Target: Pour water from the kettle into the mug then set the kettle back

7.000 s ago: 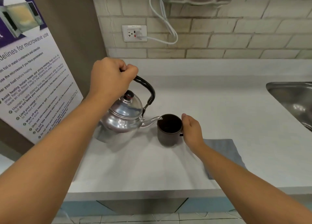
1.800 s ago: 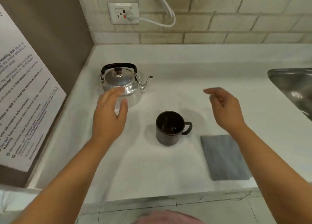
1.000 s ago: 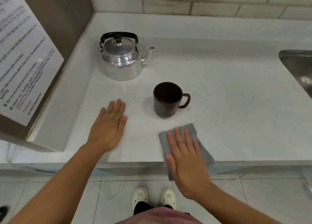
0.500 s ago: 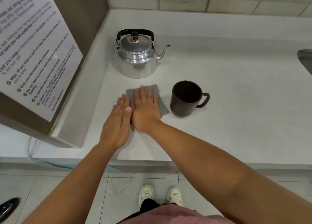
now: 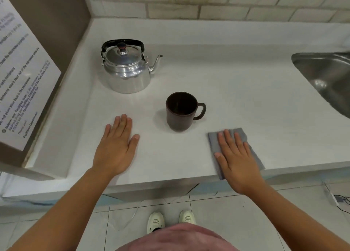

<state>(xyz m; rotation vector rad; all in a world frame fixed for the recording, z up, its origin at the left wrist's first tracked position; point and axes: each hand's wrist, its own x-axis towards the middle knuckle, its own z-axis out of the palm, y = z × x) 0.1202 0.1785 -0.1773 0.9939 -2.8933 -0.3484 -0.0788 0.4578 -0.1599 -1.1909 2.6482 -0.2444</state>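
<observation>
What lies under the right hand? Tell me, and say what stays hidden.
A grey cloth lies flat under the right hand, at the counter front edge. Its middle is covered; whether any water is beneath cannot be seen.

Kettle (image 5: 126,72) sits upright on the counter (image 5: 236,91) around 10 o'clock, spout aimed right. Mug (image 5: 181,111) is dead center, handle at 3. Left hand (image 5: 115,148) lies flat on bare counter, right hand (image 5: 235,156) flat on a grey cloth (image 5: 251,152) at 4.

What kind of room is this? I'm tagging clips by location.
Probably a shared pantry or office kitchenette: a steel sink set into a white counter, a kettle beside a brown mug, and a posted notice of microwave rules.
</observation>
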